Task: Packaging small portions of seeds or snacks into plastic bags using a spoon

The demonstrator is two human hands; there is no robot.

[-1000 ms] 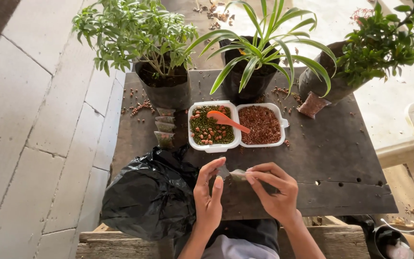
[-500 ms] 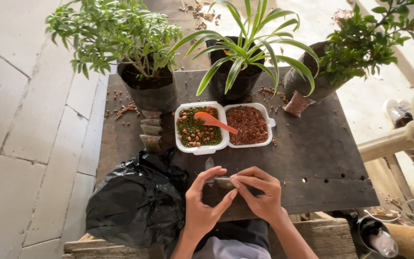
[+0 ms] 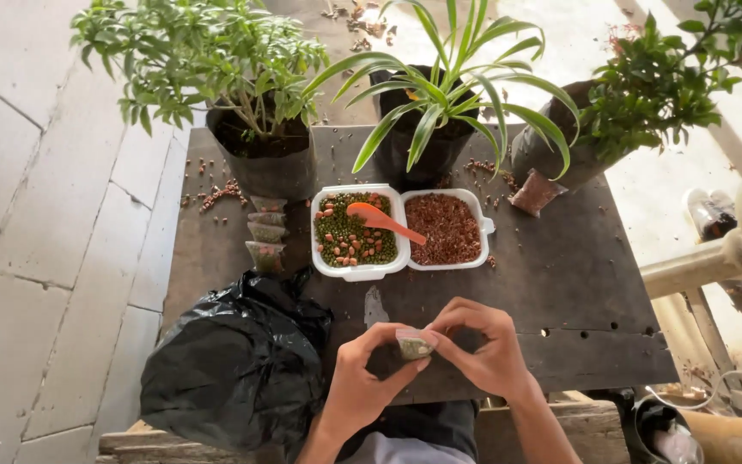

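Change: both hands have drawn closer together since half a second ago, and the small packet now sits pinched between them rather than half hidden under the fingers.
Left hand (image 3: 369, 378): thumb and fingers closed on the left side of the small clear packet (image 3: 413, 344), cupping it from below.
Right hand (image 3: 484, 351): fingertips closed narrowly on the packet's top right edge, the hand curled over it.
Packet: holds green pellets; held above the near edge of the dark wooden table (image 3: 577, 292), just near of the two trays.
Left tray (image 3: 355, 230): white, filled with green and reddish pellets, an orange spoon (image 3: 382, 220) lying across it.
Right tray (image 3: 448, 228): white, touching the left tray, filled with reddish-brown granules.
Filled packets (image 3: 264, 232): a short row on the table, left of the trays.
Black plastic bag (image 3: 234, 365): crumpled at the near left corner of the table.
Potted plants (image 3: 440, 112): three along the far edge, in dark pots.
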